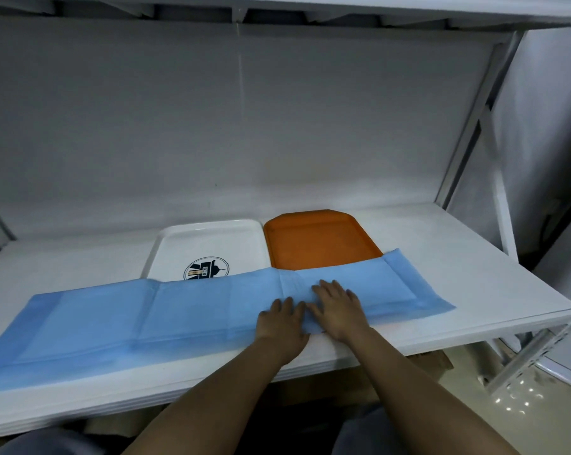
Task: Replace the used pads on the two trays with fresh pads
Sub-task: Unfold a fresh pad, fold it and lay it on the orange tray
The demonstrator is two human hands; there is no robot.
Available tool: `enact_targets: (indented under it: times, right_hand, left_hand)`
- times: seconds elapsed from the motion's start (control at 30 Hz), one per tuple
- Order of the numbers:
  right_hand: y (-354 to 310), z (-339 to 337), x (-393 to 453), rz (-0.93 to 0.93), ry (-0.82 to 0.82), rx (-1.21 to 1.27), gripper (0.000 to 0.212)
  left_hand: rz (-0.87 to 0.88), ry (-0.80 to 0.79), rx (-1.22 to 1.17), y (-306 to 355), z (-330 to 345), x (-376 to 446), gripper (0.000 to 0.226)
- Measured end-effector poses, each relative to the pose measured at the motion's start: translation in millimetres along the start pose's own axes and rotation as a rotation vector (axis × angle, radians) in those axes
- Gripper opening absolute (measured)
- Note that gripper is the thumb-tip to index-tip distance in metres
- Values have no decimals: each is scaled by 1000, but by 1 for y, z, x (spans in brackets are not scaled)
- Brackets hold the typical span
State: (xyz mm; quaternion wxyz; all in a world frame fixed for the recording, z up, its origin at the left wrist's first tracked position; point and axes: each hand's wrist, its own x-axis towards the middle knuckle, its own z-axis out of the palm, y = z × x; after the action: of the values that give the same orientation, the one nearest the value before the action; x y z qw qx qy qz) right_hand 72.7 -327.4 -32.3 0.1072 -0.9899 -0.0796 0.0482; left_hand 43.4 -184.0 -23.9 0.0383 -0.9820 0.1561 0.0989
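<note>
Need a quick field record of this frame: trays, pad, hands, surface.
white tray: bare, logo showing, near edge under the pad
orange tray: bare, right of the white tray, touching or nearly
blue pad: spread along the shelf front, overlapping both trays' near edges
left hand: flat on the pad
right hand: flat on the pad
shelf: white

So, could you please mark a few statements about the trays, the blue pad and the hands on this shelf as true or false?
1. Both hands, the left hand and the right hand, rest on the blue pad. True.
2. The orange tray sits to the left of the white tray. False: it sits to its right.
3. The blue pad covers the near edges of both trays. True.
4. The white tray is plain. False: it bears a round emblem.
5. The right hand holds the orange tray. False: it lies flat on the pad.
</note>
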Motion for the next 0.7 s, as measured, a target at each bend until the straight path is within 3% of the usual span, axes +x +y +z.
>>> enact_targets:
  times: [0.4, 0.53, 0.7]
  right_hand:
    - [-108, 7, -15, -266, -164, -8, 64]
    - [-137, 12, -17, -253, -222, -122, 81]
    - [-141, 12, -12, -122, -234, -247, 66]
  left_hand:
    - [-163, -9, -4, -124, 13, -70, 61]
    - [-214, -12, -21, -161, 21, -91, 48]
    - [-268, -39, -18, -197, 26, -108, 42]
